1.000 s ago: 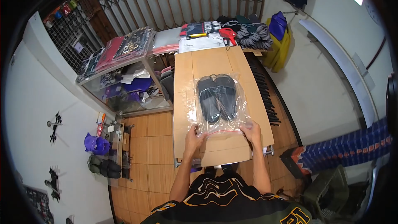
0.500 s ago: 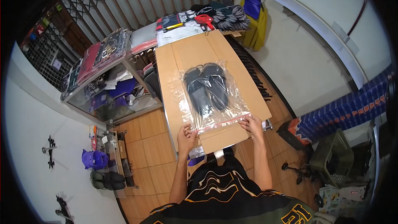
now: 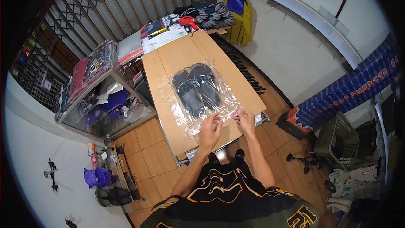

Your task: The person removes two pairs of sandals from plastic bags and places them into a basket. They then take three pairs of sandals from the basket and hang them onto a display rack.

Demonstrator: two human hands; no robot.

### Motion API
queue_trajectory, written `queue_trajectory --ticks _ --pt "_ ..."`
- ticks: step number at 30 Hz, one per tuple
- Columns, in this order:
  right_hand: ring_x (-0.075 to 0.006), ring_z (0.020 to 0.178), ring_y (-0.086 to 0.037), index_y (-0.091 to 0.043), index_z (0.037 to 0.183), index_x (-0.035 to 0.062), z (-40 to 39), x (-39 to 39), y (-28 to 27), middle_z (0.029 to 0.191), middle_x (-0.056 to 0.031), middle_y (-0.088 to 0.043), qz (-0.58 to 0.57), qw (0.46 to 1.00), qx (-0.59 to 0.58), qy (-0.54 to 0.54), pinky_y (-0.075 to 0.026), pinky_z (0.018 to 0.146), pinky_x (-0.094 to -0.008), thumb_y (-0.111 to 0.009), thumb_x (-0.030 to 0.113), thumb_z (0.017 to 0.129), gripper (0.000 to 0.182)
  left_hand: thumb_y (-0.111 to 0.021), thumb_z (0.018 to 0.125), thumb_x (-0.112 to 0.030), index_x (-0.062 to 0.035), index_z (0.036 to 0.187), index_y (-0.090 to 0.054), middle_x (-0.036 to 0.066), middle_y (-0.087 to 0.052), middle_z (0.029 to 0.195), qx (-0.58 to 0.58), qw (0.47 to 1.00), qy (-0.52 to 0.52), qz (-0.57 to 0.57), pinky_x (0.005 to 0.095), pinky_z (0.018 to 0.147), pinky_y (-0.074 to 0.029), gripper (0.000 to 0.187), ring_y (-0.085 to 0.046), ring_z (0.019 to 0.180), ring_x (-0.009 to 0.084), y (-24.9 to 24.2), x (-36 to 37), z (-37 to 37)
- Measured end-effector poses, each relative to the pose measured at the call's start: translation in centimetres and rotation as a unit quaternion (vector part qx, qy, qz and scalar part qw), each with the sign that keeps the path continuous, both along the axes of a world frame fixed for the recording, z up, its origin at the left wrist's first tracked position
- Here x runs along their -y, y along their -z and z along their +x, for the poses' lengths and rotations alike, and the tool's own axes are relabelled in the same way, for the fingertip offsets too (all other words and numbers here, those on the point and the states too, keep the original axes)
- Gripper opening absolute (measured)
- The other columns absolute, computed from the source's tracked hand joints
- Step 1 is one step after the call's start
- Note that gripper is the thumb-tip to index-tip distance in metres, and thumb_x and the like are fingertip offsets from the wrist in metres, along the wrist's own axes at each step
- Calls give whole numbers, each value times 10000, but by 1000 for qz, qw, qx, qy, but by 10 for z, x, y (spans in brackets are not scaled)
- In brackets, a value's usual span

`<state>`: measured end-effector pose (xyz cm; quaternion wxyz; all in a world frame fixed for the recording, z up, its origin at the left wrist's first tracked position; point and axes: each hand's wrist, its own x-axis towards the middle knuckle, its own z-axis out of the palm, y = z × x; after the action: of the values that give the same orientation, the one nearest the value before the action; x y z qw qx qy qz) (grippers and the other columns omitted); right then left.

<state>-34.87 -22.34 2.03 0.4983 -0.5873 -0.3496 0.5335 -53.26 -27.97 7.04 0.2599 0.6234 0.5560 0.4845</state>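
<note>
A pair of dark slippers [image 3: 196, 89] lies inside a clear plastic bag [image 3: 228, 98] on the cardboard-topped table [image 3: 168, 60]. The bag's open-looking edge with a pink strip faces my body. At that edge's right end, my right hand [image 3: 244, 121] pinches the bag with thumb and fingers. My left hand [image 3: 211, 130] is over the near part of the bag, close to the middle of the strip, with its fingers curled but apart and nothing visible between them.
A red tape dispenser [image 3: 188, 23], a yellow cutter [image 3: 158, 32] and papers lie at the table's far end. Left of it stands a glass display case [image 3: 112, 101]. A green crate [image 3: 337, 141] and blue boxes [image 3: 350, 88] are on the right.
My left hand has left the bag's left corner and moved right, toward my right hand. My right hand still holds the right end. The view has shifted slightly.
</note>
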Motion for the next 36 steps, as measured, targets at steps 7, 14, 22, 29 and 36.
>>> queue_trajectory --ticks 7,14,22,29,36 --pt "-103 745 -688 -636 993 19 -1 -3 27 893 -41 -720 109 992 66 24 -515 596 -230 -613 190 1043 179 -752 876 -91 -63 1224 -629 124 -732 1000 -50 993 90 65 425 817 -543 370 -692 929 317 20 -47 47" --pt "-112 771 -695 -655 1112 7 1 7 11 946 -65 -730 96 994 49 17 -550 638 -244 -601 123 1027 153 -695 903 -61 -45 1141 -711 157 -704 1037 -99 989 32 102 433 817 -531 239 -670 954 341 31 -56 53" --pt "-113 730 -696 -655 1208 -8 5 3 1 1015 -102 -742 69 997 39 14 -566 602 -242 -540 71 1036 222 -689 923 -143 -73 1067 -747 131 -650 1023 -151 985 24 84 437 833 -511 170 -631 974 337 34 -58 61" --pt "-157 677 -723 -670 1152 -51 0 2 0 1021 -156 -757 86 993 74 35 -556 551 -257 -545 65 1031 209 -678 925 -143 -73 1059 -742 124 -643 1007 -157 984 21 76 445 829 -509 165 -626 961 327 44 -61 60" --pt "-151 644 -717 -691 1112 -40 -1 2 -1 975 -144 -763 97 989 96 46 -545 517 -257 -603 73 1005 179 -671 922 -142 -76 1006 -728 127 -648 988 -168 982 10 86 449 798 -506 121 -631 938 336 40 -62 62"
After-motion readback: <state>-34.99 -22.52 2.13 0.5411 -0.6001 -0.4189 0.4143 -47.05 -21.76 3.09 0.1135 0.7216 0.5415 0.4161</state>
